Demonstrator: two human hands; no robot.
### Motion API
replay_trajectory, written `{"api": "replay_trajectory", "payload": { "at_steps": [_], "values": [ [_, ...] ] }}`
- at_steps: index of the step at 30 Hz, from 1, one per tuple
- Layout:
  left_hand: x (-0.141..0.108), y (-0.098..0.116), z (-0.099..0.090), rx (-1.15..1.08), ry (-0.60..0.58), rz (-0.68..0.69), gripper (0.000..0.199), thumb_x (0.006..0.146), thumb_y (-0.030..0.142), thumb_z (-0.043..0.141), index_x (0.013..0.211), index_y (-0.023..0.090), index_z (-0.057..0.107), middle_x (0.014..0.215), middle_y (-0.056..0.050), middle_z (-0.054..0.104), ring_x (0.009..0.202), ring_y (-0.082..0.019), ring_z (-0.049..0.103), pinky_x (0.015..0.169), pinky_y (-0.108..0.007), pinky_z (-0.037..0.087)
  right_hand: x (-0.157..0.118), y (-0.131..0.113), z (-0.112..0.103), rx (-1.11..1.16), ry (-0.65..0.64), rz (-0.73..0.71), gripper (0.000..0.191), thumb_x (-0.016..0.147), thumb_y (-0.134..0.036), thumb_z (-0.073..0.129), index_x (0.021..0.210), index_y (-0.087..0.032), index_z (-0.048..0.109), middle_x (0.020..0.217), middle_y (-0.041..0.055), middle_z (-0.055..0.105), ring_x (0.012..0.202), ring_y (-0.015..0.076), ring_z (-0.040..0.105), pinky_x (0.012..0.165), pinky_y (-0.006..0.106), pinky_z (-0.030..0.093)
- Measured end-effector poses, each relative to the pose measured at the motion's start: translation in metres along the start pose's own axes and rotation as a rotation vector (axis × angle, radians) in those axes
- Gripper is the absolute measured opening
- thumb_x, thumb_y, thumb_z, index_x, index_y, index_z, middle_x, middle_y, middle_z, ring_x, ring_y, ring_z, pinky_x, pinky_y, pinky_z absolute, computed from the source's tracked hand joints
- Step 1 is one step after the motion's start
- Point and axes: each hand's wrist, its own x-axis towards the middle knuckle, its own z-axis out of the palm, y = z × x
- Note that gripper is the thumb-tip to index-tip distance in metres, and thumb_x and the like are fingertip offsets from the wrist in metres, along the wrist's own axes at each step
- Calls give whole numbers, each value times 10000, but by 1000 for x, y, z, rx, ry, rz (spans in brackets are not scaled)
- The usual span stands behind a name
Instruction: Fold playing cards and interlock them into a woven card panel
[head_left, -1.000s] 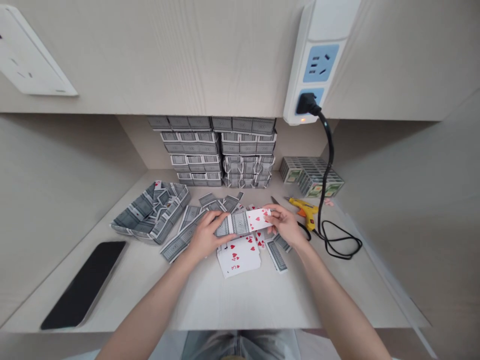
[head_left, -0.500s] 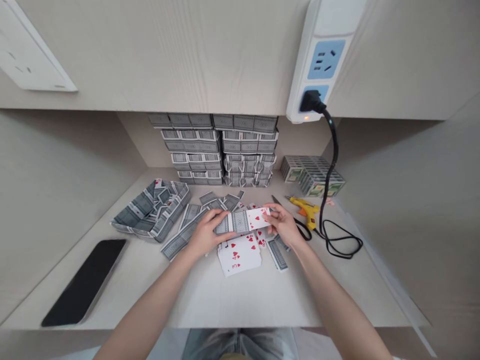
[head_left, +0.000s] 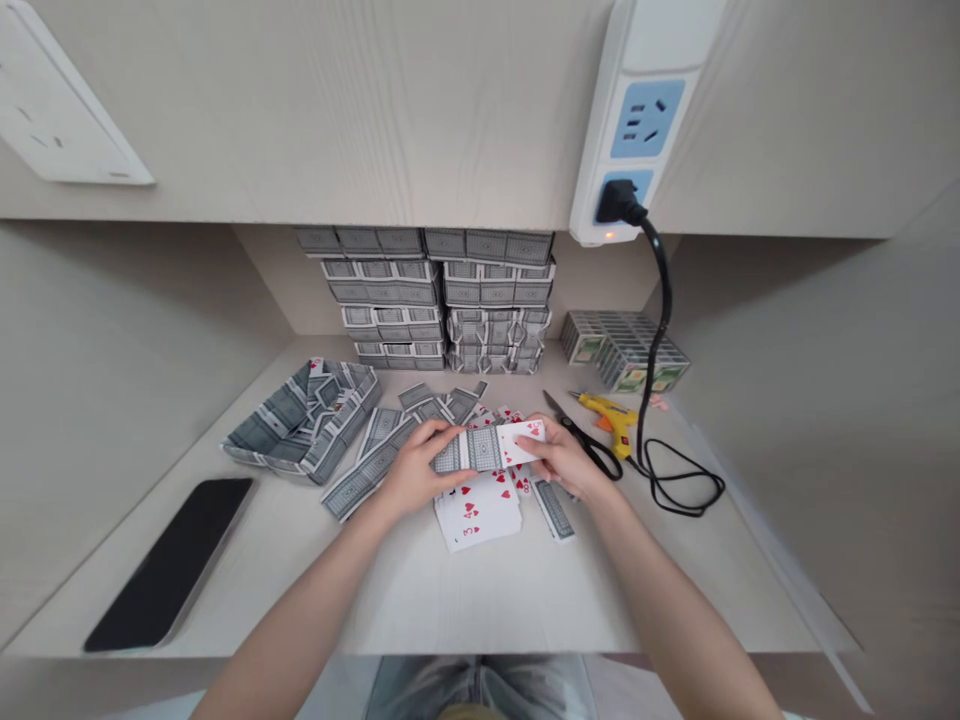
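Pale bench (head_left: 420,610) underneath, the left hand (head_left: 415,470) and right hand (head_left: 564,458) each pinch one end of a card strip (head_left: 484,449), likely keeping it straight, by a face-up card pile's (head_left: 484,515) far edge; it shows gridded grey backs and (at the right end) one white, red-hearted face.

To my left, a black phone (head_left: 171,565) lies flat. Higher up, I see a white wall socket (head_left: 67,110). Up to my right is a white power strip (head_left: 667,40), a black plug (head_left: 619,202) in its lower blue outlet. The cord (head_left: 654,370) drops to loops beside a yellow glue gun (head_left: 615,418); black-handled scissors (head_left: 581,435) lie near. Behind sit small stacked boxes (head_left: 626,350), too blurred for me to identify.
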Motion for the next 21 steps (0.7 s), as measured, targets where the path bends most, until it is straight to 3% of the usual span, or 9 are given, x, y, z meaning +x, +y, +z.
{"api": "replay_trajectory", "payload": {
  "at_steps": [7,21],
  "values": [
    [1,6,-3,-14,40,21,475,691,405,644,1114,215,539,1028,-61,495,967,-196,507,854,-329,428,0,-3,5,144,-54,8,369,619,-344,703,784,-193,409,571,-53,570,318,8,331,294,139,155],
    [0,6,-2,34,9,17,460,696,417,633,1100,217,540,1004,-61,506,967,-205,512,852,-339,437,2,12,17,-73,-60,-77,354,722,-464,583,837,-208,367,513,-68,568,280,49,400,264,137,210]
  ]
}}
